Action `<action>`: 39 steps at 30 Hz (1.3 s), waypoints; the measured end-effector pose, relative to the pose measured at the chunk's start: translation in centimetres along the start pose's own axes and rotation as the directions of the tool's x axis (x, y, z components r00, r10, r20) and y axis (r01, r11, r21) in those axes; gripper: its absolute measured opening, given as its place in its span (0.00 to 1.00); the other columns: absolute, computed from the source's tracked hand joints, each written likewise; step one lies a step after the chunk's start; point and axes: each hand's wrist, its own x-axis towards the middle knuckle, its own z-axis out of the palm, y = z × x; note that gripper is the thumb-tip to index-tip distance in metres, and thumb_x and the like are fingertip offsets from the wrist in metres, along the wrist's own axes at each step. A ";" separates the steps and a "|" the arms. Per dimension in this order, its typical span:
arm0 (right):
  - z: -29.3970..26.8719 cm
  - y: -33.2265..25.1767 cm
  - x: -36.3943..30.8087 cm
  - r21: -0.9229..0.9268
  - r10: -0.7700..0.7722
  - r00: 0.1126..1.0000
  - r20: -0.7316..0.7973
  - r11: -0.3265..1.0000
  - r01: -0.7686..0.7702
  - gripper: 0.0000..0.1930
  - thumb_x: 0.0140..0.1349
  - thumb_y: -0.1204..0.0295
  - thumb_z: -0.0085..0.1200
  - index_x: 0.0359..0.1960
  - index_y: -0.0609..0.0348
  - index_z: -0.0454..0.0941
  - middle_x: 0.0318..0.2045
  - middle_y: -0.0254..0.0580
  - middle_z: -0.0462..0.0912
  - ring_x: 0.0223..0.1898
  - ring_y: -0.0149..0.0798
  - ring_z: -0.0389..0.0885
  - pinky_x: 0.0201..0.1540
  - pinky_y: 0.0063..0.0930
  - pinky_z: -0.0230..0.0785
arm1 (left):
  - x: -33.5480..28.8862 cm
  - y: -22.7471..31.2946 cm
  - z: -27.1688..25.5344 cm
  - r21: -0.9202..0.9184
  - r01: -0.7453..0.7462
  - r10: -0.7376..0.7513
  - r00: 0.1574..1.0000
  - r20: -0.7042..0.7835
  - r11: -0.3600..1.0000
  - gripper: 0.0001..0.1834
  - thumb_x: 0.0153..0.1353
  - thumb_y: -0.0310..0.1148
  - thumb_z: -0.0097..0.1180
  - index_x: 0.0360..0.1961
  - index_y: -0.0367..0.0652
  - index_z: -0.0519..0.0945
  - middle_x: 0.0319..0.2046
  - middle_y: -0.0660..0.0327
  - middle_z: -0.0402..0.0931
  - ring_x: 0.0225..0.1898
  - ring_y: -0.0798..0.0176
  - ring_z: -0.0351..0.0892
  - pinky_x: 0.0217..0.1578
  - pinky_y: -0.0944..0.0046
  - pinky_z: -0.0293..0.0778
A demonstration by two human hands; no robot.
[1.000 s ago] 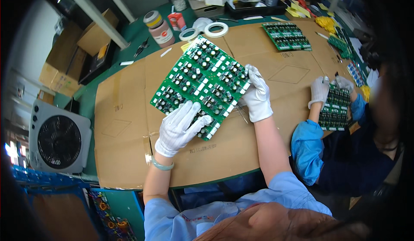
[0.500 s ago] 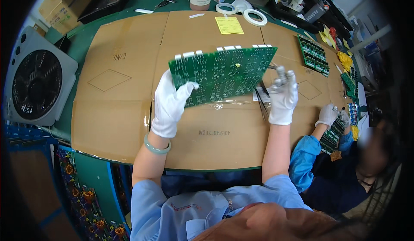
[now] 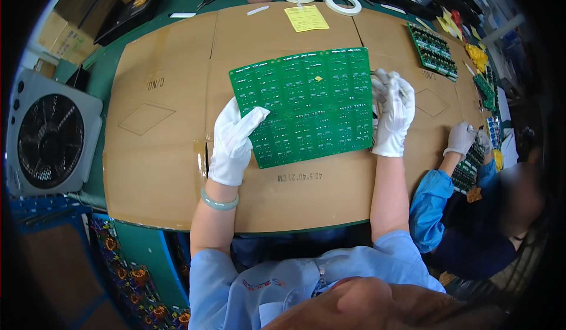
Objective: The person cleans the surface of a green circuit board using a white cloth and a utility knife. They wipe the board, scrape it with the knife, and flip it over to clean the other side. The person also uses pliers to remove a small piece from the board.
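A large green circuit board [image 3: 303,103] is held up over the cardboard, its face with rows of solder points turned toward me. My left hand [image 3: 233,141], in a white glove, grips its left edge, thumb on the face and the other fingers behind. Close by the right edge is my right hand [image 3: 394,109], also gloved, with its fingers curled in. A small dark piece shows between those fingers and the board edge; what it belongs to is hidden. A small yellow mark [image 3: 318,79] sits on the board's upper part.
Flattened cardboard [image 3: 159,176] covers the green table. A fan [image 3: 53,135] stands at left. Tape rolls [image 3: 343,3] and a yellow slip [image 3: 306,18] lie at the far side. Another board [image 3: 433,50] lies at right, near a co-worker's gloved hands [image 3: 460,139] holding a board.
The board has tilted so its face shows more fully, and the white parts along its top edge are out of sight. My right hand's fingers have curled in beside the board.
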 end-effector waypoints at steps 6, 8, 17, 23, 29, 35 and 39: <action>-0.7 -1.0 -2.1 0.159 -0.290 0.929 0.231 0.953 0.258 0.20 0.69 0.53 0.50 0.38 0.60 0.70 0.28 0.53 0.80 0.18 0.30 0.73 0.20 0.20 0.65 | 0.0 0.1 1.6 -0.005 -0.018 0.018 0.997 -0.078 1.000 0.18 0.62 0.27 0.54 0.53 0.31 0.72 0.46 0.59 0.78 0.45 0.68 0.76 0.50 0.69 0.68; -0.3 -1.3 -3.4 0.180 -0.221 0.883 0.415 0.971 0.159 0.22 0.68 0.50 0.49 0.37 0.60 0.71 0.25 0.50 0.79 0.17 0.28 0.71 0.20 0.20 0.64 | 0.0 -0.5 1.3 0.020 -0.028 0.030 0.995 -0.098 0.999 0.19 0.62 0.27 0.55 0.53 0.31 0.72 0.46 0.59 0.78 0.46 0.68 0.76 0.51 0.69 0.68; 1.3 -2.0 -4.2 0.057 -0.097 0.802 0.589 0.995 0.078 0.20 0.72 0.59 0.45 0.54 0.63 0.68 0.34 0.39 0.77 0.24 0.21 0.68 0.29 0.14 0.63 | -0.5 -1.2 2.4 0.135 -0.096 0.109 0.990 -0.093 0.986 0.21 0.60 0.23 0.59 0.54 0.29 0.70 0.46 0.58 0.77 0.45 0.68 0.75 0.49 0.69 0.69; 1.7 -2.8 -4.3 0.062 -0.062 0.772 0.633 0.998 0.029 0.21 0.71 0.59 0.46 0.55 0.65 0.67 0.39 0.45 0.79 0.24 0.21 0.70 0.29 0.14 0.63 | -0.7 -1.0 3.0 0.155 -0.117 0.135 0.985 -0.107 0.981 0.21 0.59 0.21 0.60 0.53 0.29 0.70 0.45 0.57 0.76 0.43 0.69 0.75 0.47 0.69 0.70; 0.9 -3.0 -4.6 0.025 -0.047 0.826 0.562 0.999 0.039 0.18 0.71 0.59 0.44 0.43 0.64 0.76 0.26 0.41 0.81 0.21 0.23 0.71 0.25 0.17 0.64 | -0.8 -1.3 2.7 0.179 -0.132 0.151 0.984 -0.097 0.975 0.20 0.59 0.21 0.59 0.53 0.29 0.70 0.44 0.57 0.76 0.42 0.69 0.75 0.46 0.70 0.71; 0.4 -3.7 -4.6 -0.132 0.069 0.905 0.419 0.991 -0.014 0.19 0.71 0.60 0.44 0.29 0.63 0.77 0.17 0.38 0.77 0.16 0.25 0.69 0.21 0.18 0.61 | -0.8 -1.1 3.0 0.222 -0.127 0.153 0.983 -0.105 0.967 0.19 0.60 0.22 0.58 0.52 0.29 0.70 0.43 0.58 0.76 0.42 0.70 0.74 0.46 0.70 0.71; 0.5 -3.5 -4.5 -0.078 0.052 0.938 0.342 0.997 -0.027 0.20 0.71 0.60 0.43 0.28 0.64 0.76 0.17 0.38 0.77 0.16 0.25 0.69 0.20 0.18 0.59 | -0.7 -1.0 3.2 0.211 -0.120 0.143 0.985 -0.101 0.970 0.20 0.60 0.22 0.58 0.53 0.30 0.70 0.43 0.58 0.76 0.41 0.70 0.74 0.46 0.70 0.70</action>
